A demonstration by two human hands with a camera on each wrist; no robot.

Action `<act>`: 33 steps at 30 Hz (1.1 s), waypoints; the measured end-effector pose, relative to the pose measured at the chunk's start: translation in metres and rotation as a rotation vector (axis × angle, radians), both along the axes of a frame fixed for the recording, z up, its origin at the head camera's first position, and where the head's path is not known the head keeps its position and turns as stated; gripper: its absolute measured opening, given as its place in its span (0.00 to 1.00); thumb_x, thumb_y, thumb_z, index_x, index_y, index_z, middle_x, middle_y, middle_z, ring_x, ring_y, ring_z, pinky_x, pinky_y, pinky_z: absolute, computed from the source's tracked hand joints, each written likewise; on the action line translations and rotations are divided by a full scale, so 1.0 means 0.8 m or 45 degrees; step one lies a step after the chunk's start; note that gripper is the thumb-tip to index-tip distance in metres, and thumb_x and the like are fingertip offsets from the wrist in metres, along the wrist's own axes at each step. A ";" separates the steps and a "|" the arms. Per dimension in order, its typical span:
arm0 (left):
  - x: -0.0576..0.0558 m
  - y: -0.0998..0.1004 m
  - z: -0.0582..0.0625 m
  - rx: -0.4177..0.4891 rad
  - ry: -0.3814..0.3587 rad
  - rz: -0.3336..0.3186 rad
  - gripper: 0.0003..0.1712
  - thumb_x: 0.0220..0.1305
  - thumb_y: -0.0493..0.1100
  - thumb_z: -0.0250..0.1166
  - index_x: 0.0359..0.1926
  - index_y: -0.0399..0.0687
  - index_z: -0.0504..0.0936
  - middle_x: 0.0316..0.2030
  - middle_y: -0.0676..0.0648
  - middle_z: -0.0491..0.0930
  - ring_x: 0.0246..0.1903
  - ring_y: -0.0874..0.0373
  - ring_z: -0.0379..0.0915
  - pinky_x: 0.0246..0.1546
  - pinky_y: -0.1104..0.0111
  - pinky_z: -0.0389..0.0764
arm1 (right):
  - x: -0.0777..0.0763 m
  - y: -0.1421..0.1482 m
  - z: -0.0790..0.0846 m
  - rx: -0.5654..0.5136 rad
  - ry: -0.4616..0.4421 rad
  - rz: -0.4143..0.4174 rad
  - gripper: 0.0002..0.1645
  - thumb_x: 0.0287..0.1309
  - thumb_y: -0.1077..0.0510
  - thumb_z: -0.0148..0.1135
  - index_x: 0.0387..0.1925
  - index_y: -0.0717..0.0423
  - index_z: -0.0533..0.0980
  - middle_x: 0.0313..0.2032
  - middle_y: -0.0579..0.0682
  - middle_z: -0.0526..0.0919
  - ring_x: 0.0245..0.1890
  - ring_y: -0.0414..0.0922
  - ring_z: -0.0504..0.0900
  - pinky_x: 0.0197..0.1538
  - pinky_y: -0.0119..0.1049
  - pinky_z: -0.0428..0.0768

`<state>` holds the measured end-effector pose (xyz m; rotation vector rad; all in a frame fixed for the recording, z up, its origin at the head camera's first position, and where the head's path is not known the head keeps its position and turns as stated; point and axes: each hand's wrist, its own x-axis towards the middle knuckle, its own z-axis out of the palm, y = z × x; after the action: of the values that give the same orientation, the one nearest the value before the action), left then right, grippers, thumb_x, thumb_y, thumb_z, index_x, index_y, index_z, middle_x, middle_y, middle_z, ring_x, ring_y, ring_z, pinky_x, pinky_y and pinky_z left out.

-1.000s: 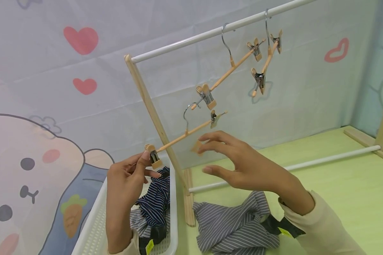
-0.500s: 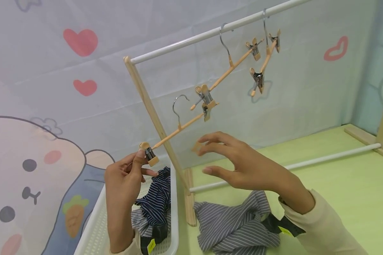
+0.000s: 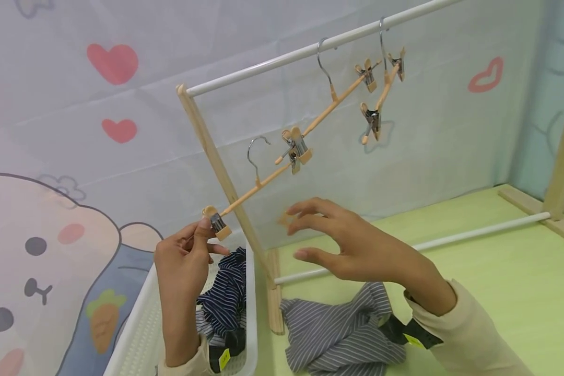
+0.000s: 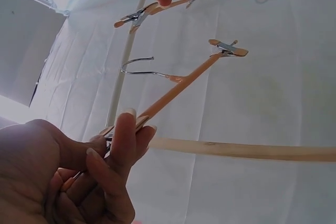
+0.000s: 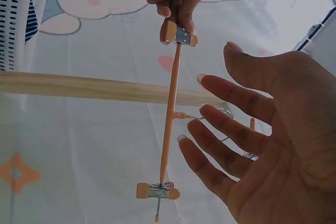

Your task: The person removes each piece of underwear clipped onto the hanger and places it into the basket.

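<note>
My left hand [image 3: 183,266] pinches the near clip of an orange clip hanger [image 3: 249,194] between thumb and fingers. The hanger slants up to the right, its metal hook free in the air below the rack's white rail. In the left wrist view, its far clip [image 4: 228,50] has nothing in it. My right hand [image 3: 357,240] hovers to the right with fingers spread and bent, touching nothing; in the right wrist view its fingers [image 5: 244,129] are apart from the hanger bar. Below it, a grey striped garment [image 3: 343,329] lies bunched on the light green table [image 3: 474,308].
Two more clip hangers [image 3: 331,112] hang by their hooks from the white rail [image 3: 272,63]. A wooden post [image 3: 211,156] holds up the rail's left end. Left of it stands a white basket [image 3: 251,324] with dark striped clothes [image 3: 225,292] inside.
The left hand has shifted the hanger slightly left and turned it, so its hook stands more openly to the left. The right hand keeps nearly the same place and pose.
</note>
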<state>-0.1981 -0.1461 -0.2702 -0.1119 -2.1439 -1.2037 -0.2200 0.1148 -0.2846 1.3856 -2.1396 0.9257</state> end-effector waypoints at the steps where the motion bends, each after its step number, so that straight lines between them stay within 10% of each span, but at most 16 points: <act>1: -0.001 0.000 0.000 -0.002 0.010 0.008 0.15 0.68 0.46 0.56 0.46 0.42 0.83 0.31 0.39 0.85 0.17 0.61 0.78 0.16 0.74 0.71 | 0.000 0.000 -0.001 0.009 -0.008 -0.004 0.18 0.61 0.50 0.61 0.51 0.49 0.73 0.60 0.45 0.68 0.61 0.41 0.61 0.58 0.47 0.71; 18: -0.007 0.012 0.019 -0.001 0.163 0.080 0.17 0.68 0.49 0.56 0.40 0.42 0.85 0.24 0.40 0.85 0.17 0.63 0.78 0.12 0.74 0.68 | -0.004 -0.016 -0.026 0.339 -0.123 -0.054 0.28 0.59 0.46 0.61 0.59 0.47 0.66 0.68 0.48 0.56 0.67 0.46 0.50 0.62 0.50 0.66; 33: -0.006 0.021 0.041 -0.008 0.230 0.109 0.15 0.67 0.49 0.57 0.44 0.46 0.85 0.22 0.41 0.85 0.16 0.63 0.76 0.05 0.73 0.50 | -0.005 -0.035 -0.055 0.854 -0.500 -0.074 0.51 0.47 0.48 0.72 0.69 0.37 0.54 0.70 0.47 0.51 0.63 0.46 0.60 0.55 0.45 0.73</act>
<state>-0.2028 -0.1297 -0.2374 -0.1253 -1.9759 -1.0948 -0.2242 0.0870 -0.3285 1.5016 -2.9542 0.4927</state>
